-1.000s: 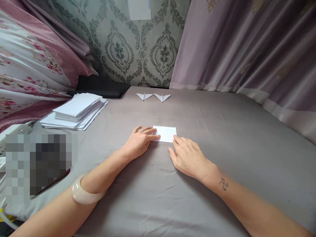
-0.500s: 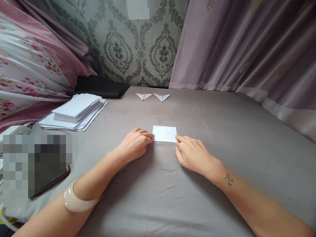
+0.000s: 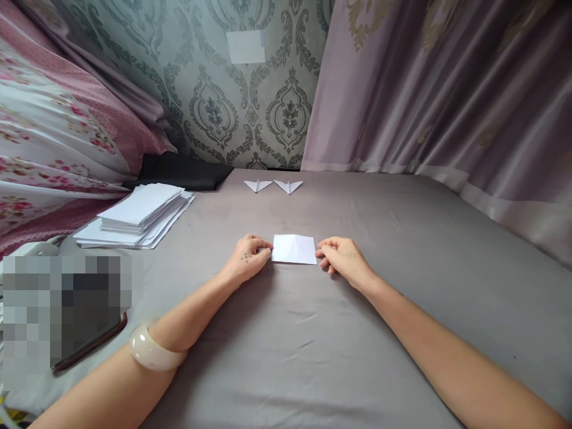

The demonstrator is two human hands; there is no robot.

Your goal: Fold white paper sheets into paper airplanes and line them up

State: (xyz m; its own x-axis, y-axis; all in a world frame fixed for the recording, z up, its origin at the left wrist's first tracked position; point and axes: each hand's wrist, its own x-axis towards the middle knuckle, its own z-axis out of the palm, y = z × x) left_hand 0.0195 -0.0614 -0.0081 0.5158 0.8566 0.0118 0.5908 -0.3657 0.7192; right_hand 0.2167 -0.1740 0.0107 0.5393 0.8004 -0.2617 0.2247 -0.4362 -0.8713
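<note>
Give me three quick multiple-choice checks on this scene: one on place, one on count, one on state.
1. Where does the stack of white paper sheets lie?
A. left of the hands
B. right of the hands
C. on the wall

2. How many small white folded paper planes lie at the far edge of the grey cloth surface?
A. one
B. two
C. four

3. How does the white folded paper rectangle lie?
A. flat between both hands
B. lifted in the air
C. crumpled

Answers: 1 A, it sits by the floral bedding; 2 B, a pair side by side; 3 A, left hand and right hand pinch its ends.
</note>
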